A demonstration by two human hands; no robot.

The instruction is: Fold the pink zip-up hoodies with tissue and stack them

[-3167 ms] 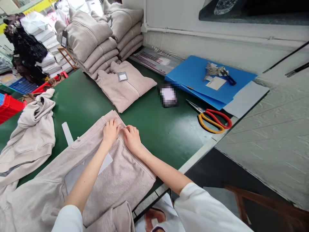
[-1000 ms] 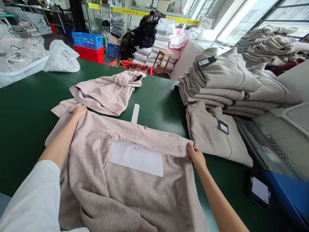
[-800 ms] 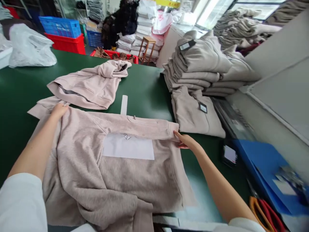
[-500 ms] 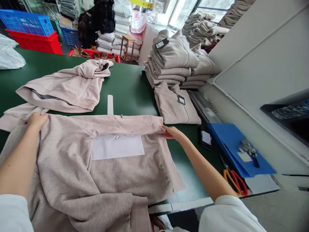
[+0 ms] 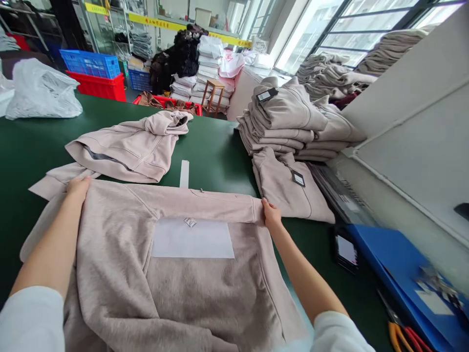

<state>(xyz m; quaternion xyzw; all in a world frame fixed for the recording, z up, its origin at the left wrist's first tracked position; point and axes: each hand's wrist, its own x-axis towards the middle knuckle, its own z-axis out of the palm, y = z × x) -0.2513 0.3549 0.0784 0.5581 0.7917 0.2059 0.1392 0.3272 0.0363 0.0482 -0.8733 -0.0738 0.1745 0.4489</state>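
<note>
A pinkish-beige sweatshirt [image 5: 205,288] lies spread across the near part of the green table, with its far side folded over in a long strip. On that fold's left end my left hand [image 5: 78,188] is closed around the cloth. My right hand [image 5: 271,213] pinches the right end of the strip, by the hem band. Partly under the fold, a white sheet of paper [image 5: 194,242] rests on the fabric, with a small crumpled packet [image 5: 190,222] at its upper edge. A white strip [image 5: 184,174] sticks out beyond the fold.
Another beige garment [image 5: 132,146] lies beyond my left hand on the green table [image 5: 216,151]. To the right are a folded tagged sweatshirt [image 5: 289,190], a folded stack [image 5: 274,120], a phone-like device [image 5: 345,250], a blue folder [image 5: 395,264] and scissors [image 5: 397,332]. A white plastic bag [image 5: 46,90] sits far left.
My view has lifted, so the table things appear lower and further right. My right hand has turned more upright at the fold's end. Both hands still hold the sweatshirt.
</note>
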